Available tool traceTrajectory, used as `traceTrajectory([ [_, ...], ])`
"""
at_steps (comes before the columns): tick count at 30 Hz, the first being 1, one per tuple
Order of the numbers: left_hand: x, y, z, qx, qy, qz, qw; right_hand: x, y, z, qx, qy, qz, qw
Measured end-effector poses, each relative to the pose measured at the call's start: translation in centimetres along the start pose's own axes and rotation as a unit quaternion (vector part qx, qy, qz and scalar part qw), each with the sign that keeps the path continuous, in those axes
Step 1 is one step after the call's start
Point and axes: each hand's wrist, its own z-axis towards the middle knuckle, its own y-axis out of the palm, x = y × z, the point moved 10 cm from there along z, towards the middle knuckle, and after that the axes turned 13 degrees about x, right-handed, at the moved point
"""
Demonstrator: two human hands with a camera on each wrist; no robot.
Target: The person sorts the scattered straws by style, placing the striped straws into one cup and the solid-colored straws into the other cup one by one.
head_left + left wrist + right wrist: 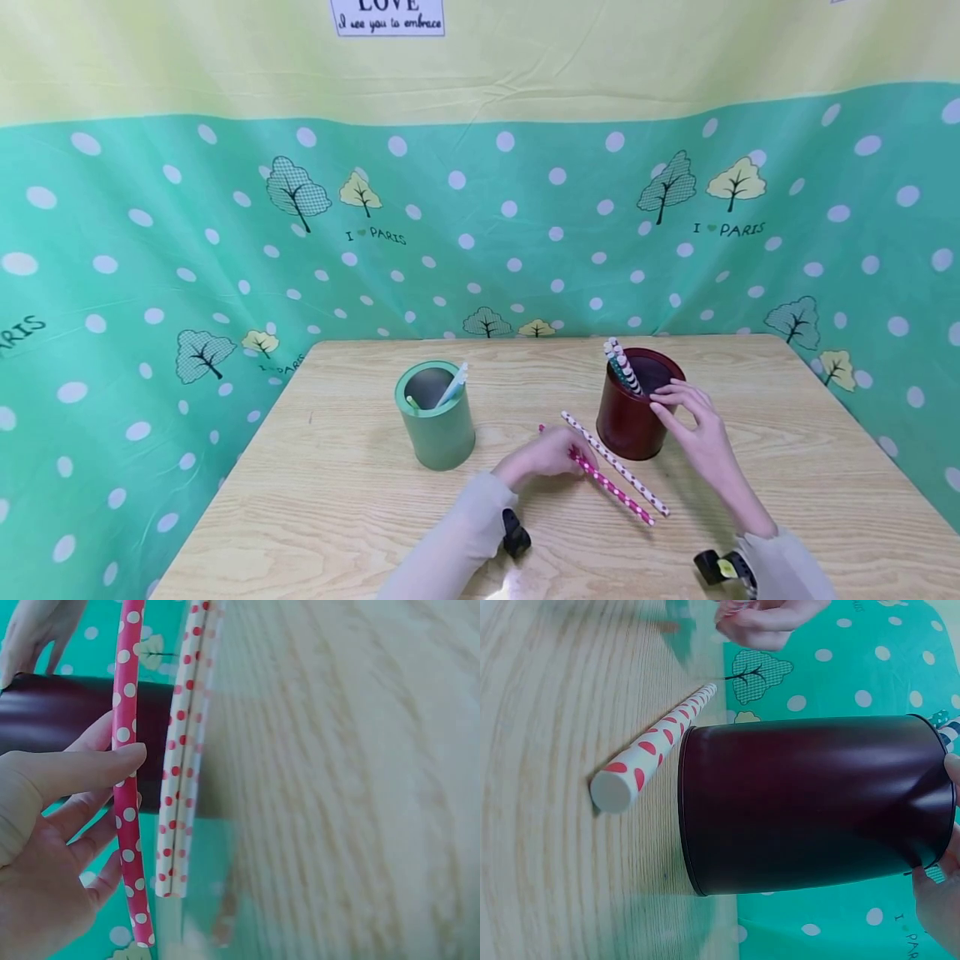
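Observation:
In the head view my left hand (551,454) pinches a pink straw-like stick with white dots (615,490) near its middle. The left wrist view shows the thumb lying across this pink stick (129,690) and the fingers behind it. Just beyond it on the table lies a white stick with red dots (615,462). My right hand (693,417) holds the rim of a dark red cup (630,425), with thumb and fingers at its right side. The cup stands upright, and several patterned sticks (622,367) lean out at its left rim.
A green cup (438,433) stands to the left, with a few light blue and green sticks (452,385) in it. The wooden table (337,517) ends at a green and yellow printed cloth (510,208) behind. Dark wrist cameras (515,533) sit on both wrists.

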Motion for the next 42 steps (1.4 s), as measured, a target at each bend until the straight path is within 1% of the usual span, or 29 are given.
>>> traceTrajectory([
  [3,-0.2,-0.4,0.0,0.012,-0.013,-0.021,0.9996,0.0,0.0,0.0,0.003,-0.002,-0.003,1.000],
  [5,-0.2,-0.6,0.0,0.021,-0.015,-0.031,0.9992,-0.6,-0.1,0.1,0.001,-0.003,0.002,1.000],
  [6,-0.3,-0.8,0.0,0.026,-0.016,-0.036,0.9989,-0.2,0.0,0.0,0.006,-0.006,-0.018,1.000],
  [7,-0.2,-1.0,0.1,0.031,-0.015,-0.041,0.9986,-0.9,0.0,0.1,0.004,-0.007,-0.005,1.000],
  [8,-0.1,-1.2,0.1,0.036,-0.012,-0.048,0.9981,-2.1,-0.1,0.2,0.000,-0.005,0.003,1.000],
  [11,0.4,-2.0,0.2,0.055,0.005,-0.057,0.9968,-6.3,-0.5,0.8,-0.011,-0.002,0.019,1.000],
  [14,0.5,-2.5,0.2,0.067,0.004,-0.075,0.9949,-9.5,-0.9,1.3,-0.015,0.009,0.005,1.000],
  [15,0.4,-2.6,0.2,0.069,0.000,-0.081,0.9944,-9.9,-0.9,1.4,-0.014,0.010,-0.001,1.000],
  [19,0.2,-3.0,0.1,0.075,-0.026,-0.107,0.9911,-10.1,-1.0,1.5,-0.014,0.018,-0.019,1.000],
  [26,0.0,-3.6,-0.2,0.084,-0.066,-0.156,0.9819,-9.9,-0.9,1.4,-0.015,0.024,-0.016,0.999],
  [28,0.0,-3.8,-0.3,0.091,-0.072,-0.166,0.9793,-9.9,-0.9,1.4,-0.015,0.027,-0.018,0.999],
  [32,0.2,-4.5,-0.3,0.113,-0.069,-0.178,0.9750,-10.4,-1.0,1.5,-0.009,0.026,-0.017,0.999],
  [36,0.2,-5.0,-0.2,0.130,-0.075,-0.188,0.9707,-12.4,-1.2,1.8,-0.004,0.017,-0.011,1.000],
  [39,0.2,-5.4,-0.1,0.136,-0.084,-0.200,0.9667,-13.8,-1.2,1.9,-0.003,0.016,-0.012,1.000],
  [41,0.3,-5.6,0.0,0.143,-0.084,-0.211,0.9632,-13.9,-1.2,2.0,-0.004,0.020,-0.013,1.000],
  [42,0.7,-6.1,0.0,0.145,-0.084,-0.218,0.9614,-14.0,-1.3,2.0,-0.004,0.020,-0.013,1.000],
])
